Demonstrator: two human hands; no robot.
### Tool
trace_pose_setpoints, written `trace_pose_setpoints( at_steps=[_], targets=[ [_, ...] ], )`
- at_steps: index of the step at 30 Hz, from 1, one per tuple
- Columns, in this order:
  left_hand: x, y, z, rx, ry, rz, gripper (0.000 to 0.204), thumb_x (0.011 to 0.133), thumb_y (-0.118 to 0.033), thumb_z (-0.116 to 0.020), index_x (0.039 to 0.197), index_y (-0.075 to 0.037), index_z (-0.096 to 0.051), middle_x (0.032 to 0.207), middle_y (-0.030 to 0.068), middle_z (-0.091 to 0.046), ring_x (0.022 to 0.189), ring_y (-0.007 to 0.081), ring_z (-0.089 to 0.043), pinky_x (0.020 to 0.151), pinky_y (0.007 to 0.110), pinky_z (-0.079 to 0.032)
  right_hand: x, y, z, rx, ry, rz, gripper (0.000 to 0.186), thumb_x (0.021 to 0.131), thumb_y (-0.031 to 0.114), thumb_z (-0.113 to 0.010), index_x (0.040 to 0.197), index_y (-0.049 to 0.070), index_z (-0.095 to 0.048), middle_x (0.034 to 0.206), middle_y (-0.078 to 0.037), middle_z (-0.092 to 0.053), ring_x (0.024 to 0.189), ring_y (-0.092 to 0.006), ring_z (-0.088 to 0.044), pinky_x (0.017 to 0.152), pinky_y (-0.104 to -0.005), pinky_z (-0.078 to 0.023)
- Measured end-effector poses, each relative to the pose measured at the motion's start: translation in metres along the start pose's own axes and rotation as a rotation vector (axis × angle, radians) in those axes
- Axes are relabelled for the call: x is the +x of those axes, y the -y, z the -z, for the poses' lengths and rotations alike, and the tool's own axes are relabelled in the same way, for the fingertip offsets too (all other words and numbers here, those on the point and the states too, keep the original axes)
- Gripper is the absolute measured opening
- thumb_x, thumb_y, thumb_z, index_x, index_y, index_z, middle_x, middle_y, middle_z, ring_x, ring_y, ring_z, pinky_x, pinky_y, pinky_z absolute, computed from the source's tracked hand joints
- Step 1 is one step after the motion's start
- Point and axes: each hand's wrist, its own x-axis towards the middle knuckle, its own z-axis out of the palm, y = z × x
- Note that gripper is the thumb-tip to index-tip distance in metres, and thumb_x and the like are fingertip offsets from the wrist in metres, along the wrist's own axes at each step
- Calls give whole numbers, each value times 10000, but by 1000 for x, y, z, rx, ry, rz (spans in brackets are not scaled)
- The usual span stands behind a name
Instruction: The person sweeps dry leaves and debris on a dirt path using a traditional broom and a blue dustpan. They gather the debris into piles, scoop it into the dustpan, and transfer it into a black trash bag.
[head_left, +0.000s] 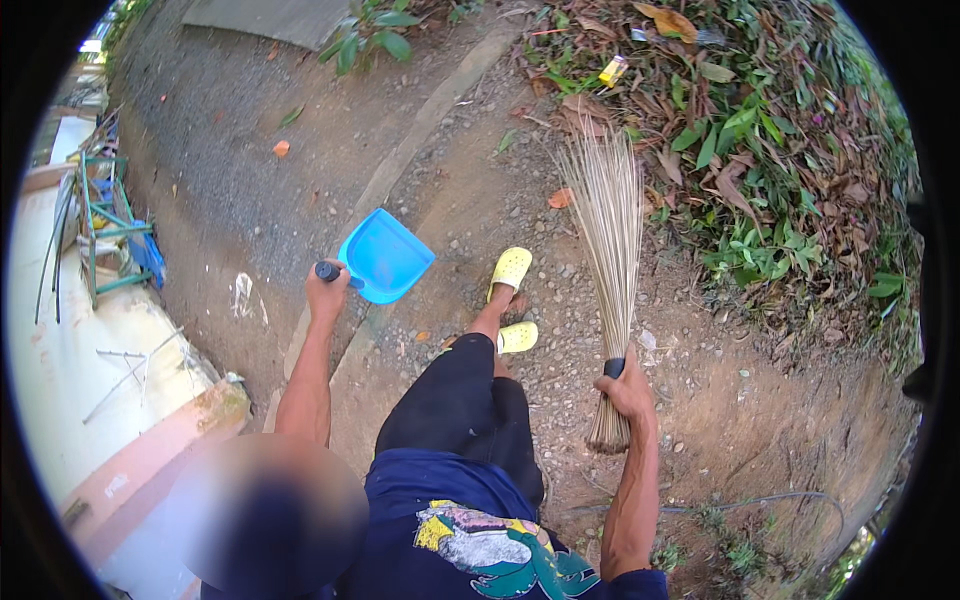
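Blue dustpan (392,256) hangs above the dirt path (230,215), its black handle (327,270) gripped in the left hand (328,293), probably to keep it level. The right hand (630,388) grips the stick broom (608,240) at its black band (613,368), likely because it is bound tightest there.

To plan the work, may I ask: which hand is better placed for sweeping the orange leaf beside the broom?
Probably the right hand: it grips the broom, whose bristles are near that leaf. The left hand holds the dustpan.
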Motion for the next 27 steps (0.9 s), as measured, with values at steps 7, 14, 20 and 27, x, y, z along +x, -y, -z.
trace_pose_setpoints(
  at_steps=[7,14,20,27],
  targets=[
    [-42,77,9,-22,154,-74,181,742,-82,-729,917,-40,-714,935,112,-708,883,238,-694,809,383,-539,60,12,-91,-147,89,-64,953,716,223,-760,1509,-81,-327,1170,-370,-665,1120,-459,-677,967,-471,-537],
    [-44,121,5,-26,271,-119,216,755,-72,-719,971,-69,-712,984,111,-722,919,265,-699,834,396,-544,-59,25,-124,-242,371,-31,987,727,247,-764,1546,-64,-309,1186,-354,-670,1136,-473,-667,991,-470,-525],
    [-40,153,21,-49,331,2,237,764,-151,-731,995,-96,-732,925,102,-743,845,246,-707,782,387,-550,-41,24,-144,-287,51,-48,1039,762,253,-748,1603,-43,-215,1159,-356,-674,1086,-454,-693,949,-472,-549],
    [-36,175,18,-56,363,-107,259,766,-206,-737,1006,-110,-741,872,104,-749,800,234,-720,742,400,-563,40,27,-304,-472,232,52,852,778,202,-712,1486,-54,-315,1126,-381,-667,1069,-518,-670,943,-510,-557]
  ],
)
